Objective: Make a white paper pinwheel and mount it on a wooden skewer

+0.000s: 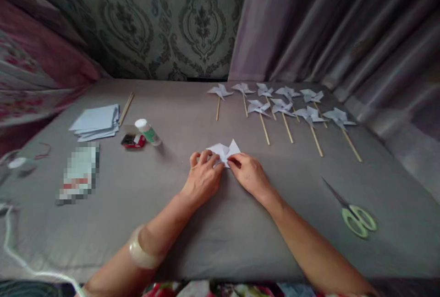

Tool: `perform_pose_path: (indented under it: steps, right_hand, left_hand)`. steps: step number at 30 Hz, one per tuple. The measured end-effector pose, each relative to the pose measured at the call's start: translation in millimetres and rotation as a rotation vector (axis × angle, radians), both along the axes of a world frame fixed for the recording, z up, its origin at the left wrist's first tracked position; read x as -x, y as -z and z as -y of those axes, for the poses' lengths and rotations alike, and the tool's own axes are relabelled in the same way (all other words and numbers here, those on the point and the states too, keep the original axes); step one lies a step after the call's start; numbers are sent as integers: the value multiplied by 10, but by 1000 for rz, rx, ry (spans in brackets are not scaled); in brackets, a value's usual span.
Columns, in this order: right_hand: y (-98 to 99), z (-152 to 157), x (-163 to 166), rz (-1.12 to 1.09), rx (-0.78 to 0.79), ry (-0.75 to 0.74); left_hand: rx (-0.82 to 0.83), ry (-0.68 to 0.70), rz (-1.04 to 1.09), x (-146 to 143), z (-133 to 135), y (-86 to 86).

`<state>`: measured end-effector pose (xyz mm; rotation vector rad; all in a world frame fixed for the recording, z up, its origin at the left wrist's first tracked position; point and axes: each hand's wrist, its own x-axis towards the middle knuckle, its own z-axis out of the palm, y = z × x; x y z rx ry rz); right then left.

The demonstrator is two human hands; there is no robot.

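A white paper pinwheel [225,150] without a visible stick lies on the grey table in front of me, its pointed corners sticking up. My left hand [205,171] presses on its left side, fingers bent over the paper. From the right, my right hand [248,172] pinches the paper near the pinwheel's middle with thumb and fingertips. Whether a small pin is in that pinch I cannot make out. The lower part of the pinwheel is hidden by both hands.
Several finished pinwheels [310,116] on sticks lie at the back right. Green-handled scissors [357,220] rest at the right. Leftward are a glue bottle [148,133], a small red box [133,140], stacked paper [96,120], wooden sticks [126,109] and a white cable [37,273].
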<state>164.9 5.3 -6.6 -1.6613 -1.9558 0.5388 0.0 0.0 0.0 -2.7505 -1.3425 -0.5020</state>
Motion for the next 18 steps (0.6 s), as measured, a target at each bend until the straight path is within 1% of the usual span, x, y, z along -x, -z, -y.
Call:
perform_pose_path:
  steps: [7,18]
  right_hand:
    - [-12,11,-2,5,0,-19]
    - [-44,34,11,106,-7,-43]
  left_hand:
    - [-19,-3,25,19,-9,1]
    - [-14,-2,34,20,-10,-5]
